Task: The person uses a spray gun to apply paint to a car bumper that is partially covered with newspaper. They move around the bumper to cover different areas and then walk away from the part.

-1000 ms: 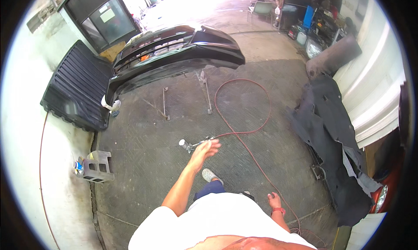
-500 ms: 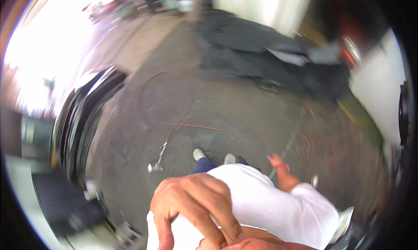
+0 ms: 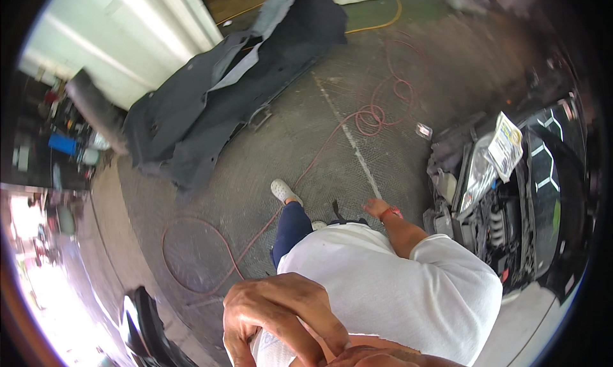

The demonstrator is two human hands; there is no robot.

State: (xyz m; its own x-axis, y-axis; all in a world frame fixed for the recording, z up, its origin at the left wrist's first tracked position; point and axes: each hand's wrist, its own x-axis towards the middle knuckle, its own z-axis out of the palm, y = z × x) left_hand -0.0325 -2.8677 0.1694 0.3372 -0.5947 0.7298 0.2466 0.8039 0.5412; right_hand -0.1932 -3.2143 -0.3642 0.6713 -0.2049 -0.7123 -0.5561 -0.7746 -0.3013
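Observation:
My left hand (image 3: 281,306) is raised close in at the lower edge, in front of my white shirt (image 3: 377,271). Its fingers are bent in, with their tips at skin by the picture's edge; whatever they may hold is hidden. My right hand (image 3: 376,207) hangs at my right side over the floor, fingers stretched out and nothing in it. A red band (image 3: 392,214) circles that wrist. Nearest to this hand, on the right, is a car's opened front (image 3: 498,220) with engine parts showing. A clear plastic bag with a printed sheet (image 3: 504,146) lies on it.
A thin red hose (image 3: 313,159) loops across the dark floor (image 3: 300,130), passing by my light shoe (image 3: 283,191). Ahead left, a large dark moulded carpet (image 3: 211,105) lies before a pale ribbed wall (image 3: 140,35). A glossy black panel (image 3: 147,325) stands at the lower left.
My view has swung to the right: the dark carpet and the hose loop shifted left, and the opened car front came into sight. My left hand stays raised, my right hand stays low.

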